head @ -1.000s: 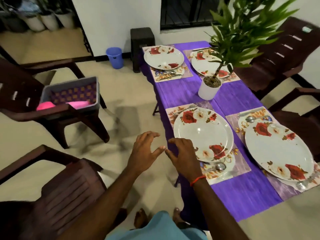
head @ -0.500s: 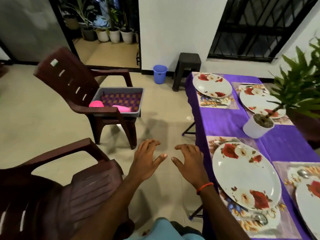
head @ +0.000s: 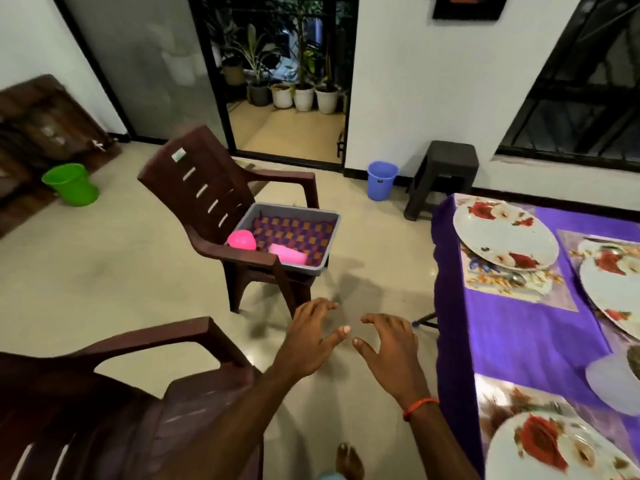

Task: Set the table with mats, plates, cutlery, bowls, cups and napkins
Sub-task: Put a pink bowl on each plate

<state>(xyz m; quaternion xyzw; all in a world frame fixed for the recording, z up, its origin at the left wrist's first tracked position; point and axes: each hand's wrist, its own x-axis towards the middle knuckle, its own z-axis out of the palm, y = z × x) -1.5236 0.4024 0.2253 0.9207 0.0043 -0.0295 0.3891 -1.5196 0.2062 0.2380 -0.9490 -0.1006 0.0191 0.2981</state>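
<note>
A grey tub (head: 318, 216) sits on the seat of a brown plastic chair (head: 207, 199) ahead of me. Inside it lie a purple-and-orange checked cloth (head: 294, 233), a pink round thing (head: 241, 239) and a pink roll (head: 288, 253). My left hand (head: 308, 336) and my right hand (head: 391, 344) hover side by side over the floor, short of the tub, fingers spread and holding nothing. At the right, the purple-covered table (head: 512, 334) carries floral plates (head: 504, 233) on mats (head: 512, 282) with cutlery (head: 512, 278).
A second brown chair (head: 114, 393) stands at my lower left. Farther off are a blue bin (head: 382, 180), a dark stool (head: 445, 174) and a green bucket (head: 71, 183). A white plant pot (head: 609, 379) stands on the table. My bare foot (head: 349, 460) shows below.
My view has swung left from the table toward the chair with the tub. Both hands have left the table edge and now reach out over the floor, still holding nothing.
</note>
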